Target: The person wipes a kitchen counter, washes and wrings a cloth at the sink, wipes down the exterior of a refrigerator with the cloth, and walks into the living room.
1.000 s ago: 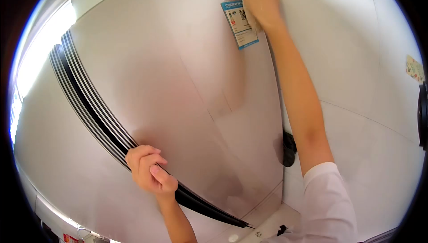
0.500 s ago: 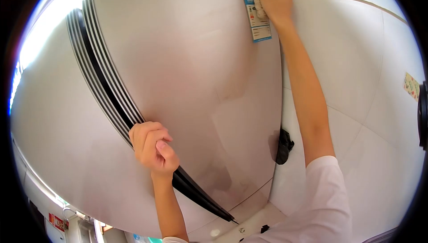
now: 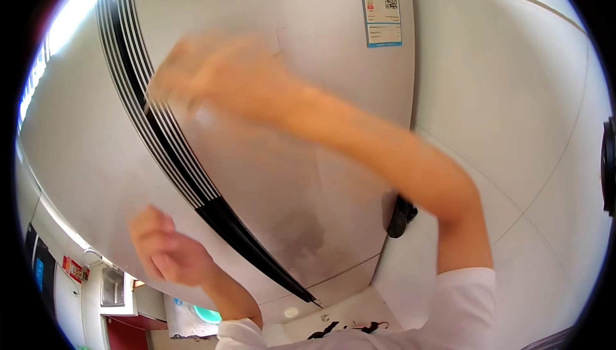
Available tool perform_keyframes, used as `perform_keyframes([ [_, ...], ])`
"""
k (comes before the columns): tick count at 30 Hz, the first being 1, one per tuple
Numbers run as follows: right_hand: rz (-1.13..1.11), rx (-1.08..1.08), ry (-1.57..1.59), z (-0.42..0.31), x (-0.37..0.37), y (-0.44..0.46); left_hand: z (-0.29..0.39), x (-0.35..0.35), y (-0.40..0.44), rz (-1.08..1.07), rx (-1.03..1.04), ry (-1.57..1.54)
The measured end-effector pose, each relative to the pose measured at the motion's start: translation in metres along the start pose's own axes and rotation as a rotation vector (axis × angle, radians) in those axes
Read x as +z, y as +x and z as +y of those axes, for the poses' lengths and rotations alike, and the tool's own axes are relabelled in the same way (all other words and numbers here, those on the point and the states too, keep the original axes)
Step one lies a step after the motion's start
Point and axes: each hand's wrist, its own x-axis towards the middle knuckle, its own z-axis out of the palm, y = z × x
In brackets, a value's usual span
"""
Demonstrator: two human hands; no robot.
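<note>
A large glossy refrigerator (image 3: 269, 183) with two doors fills most of the view. My right hand (image 3: 224, 80), smeared by motion, is at the striped trim (image 3: 170, 138) beside the door gap. Its fingers are closed on a beige cloth (image 3: 173, 84), whose shape is blurred. My left hand (image 3: 168, 250) is curled into a loose fist in front of the left door, lower than the right hand, with nothing visible in it. An energy label (image 3: 383, 13) with blue edges is stuck near the top of the right door.
White wall tiles (image 3: 513, 125) stand close along the refrigerator's right side. A black bundle (image 3: 401, 215) sits between them, low down. At the lower left are a sink (image 3: 112, 287) and a turquoise basin (image 3: 206, 315).
My right hand has swept left and down with the cloth, from the label to the striped trim. My left hand has moved left and down, away from the trim. The camera view has shifted slightly.
</note>
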Motion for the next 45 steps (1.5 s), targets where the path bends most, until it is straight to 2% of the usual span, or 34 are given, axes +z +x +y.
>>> perform_keyframes([
  [1,0.075,-0.039,0.036,0.038,-0.01,-0.001,0.007,-0.008,-0.003,-0.016,0.042,0.016],
  [2,0.004,0.385,0.062,0.062,-0.036,-0.004,0.012,-0.017,-0.003,-0.033,0.085,0.03],
  [4,0.182,0.521,-0.349,0.106,-0.109,0.009,0.017,-0.03,-0.003,0.004,0.038,0.056],
  [5,0.182,0.52,-0.357,0.109,-0.11,0.007,0.016,-0.033,-0.004,0.038,-0.019,0.086],
  [7,-0.296,0.996,-0.561,0.105,-0.108,-0.003,0.0,-0.052,-0.006,0.042,-0.09,0.109],
  [9,0.188,0.475,-0.267,0.051,-0.065,-0.039,-0.008,-0.05,-0.016,0.043,-0.164,0.13],
  [11,0.156,0.267,-0.221,-0.004,-0.039,-0.081,-0.017,-0.027,-0.011,-0.022,-0.094,0.402],
  [12,0.151,0.28,-0.232,-0.007,-0.045,-0.083,-0.017,-0.02,-0.013,-0.037,-0.1,0.393],
  [14,0.137,0.362,-0.268,0.001,-0.061,-0.079,-0.018,-0.01,-0.016,-0.18,-0.203,0.736],
  [15,0.118,0.362,-0.336,0.02,-0.077,-0.067,-0.02,-0.009,-0.017,-0.18,-0.196,0.73],
  [17,-0.13,0.741,-0.372,0.101,-0.113,-0.037,-0.025,-0.01,-0.024,-0.249,-0.16,0.89],
  [19,-0.065,0.822,-0.423,0.141,-0.131,-0.016,-0.032,-0.009,-0.027,-0.244,-0.151,0.925],
  [20,0.218,0.511,-0.5,0.142,-0.135,-0.011,-0.035,-0.009,-0.028,-0.241,-0.146,0.964],
  [23,0.08,0.576,-0.569,0.131,-0.12,-0.065,-0.05,-0.006,-0.037,-0.2,-0.08,1.069],
  [25,0.21,0.574,-0.404,0.071,-0.114,-0.113,-0.054,-0.003,-0.038,-0.183,-0.056,1.092],
  [27,0.194,0.671,-0.407,0.017,-0.113,-0.151,-0.054,-0.003,-0.042,-0.163,-0.034,1.114],
  [31,0.162,0.706,-0.416,0.04,-0.119,-0.143,-0.058,0.0,-0.036,-0.148,0.034,1.144],
  [34,0.154,0.711,-0.592,0.102,-0.132,-0.093,-0.058,0.0,-0.039,-0.136,0.027,1.174],
  [37,0.234,0.627,-0.628,0.143,-0.151,-0.035,-0.058,0.0,-0.04,-0.135,0.032,1.179],
  [39,0.256,0.578,-0.633,0.144,-0.147,-0.04,-0.056,0.0,-0.037,-0.145,0.036,1.188],
  [41,0.28,0.652,-0.593,0.114,-0.143,-0.063,-0.055,0.001,-0.038,-0.15,0.031,1.2],
  [43,0.253,0.615,-0.591,0.094,-0.13,-0.119,-0.056,0.002,-0.039,-0.131,0.023,1.182],
  [45,0.215,0.659,-0.543,0.027,-0.11,-0.172,-0.058,0.002,-0.039,-0.12,0.018,1.162],
])
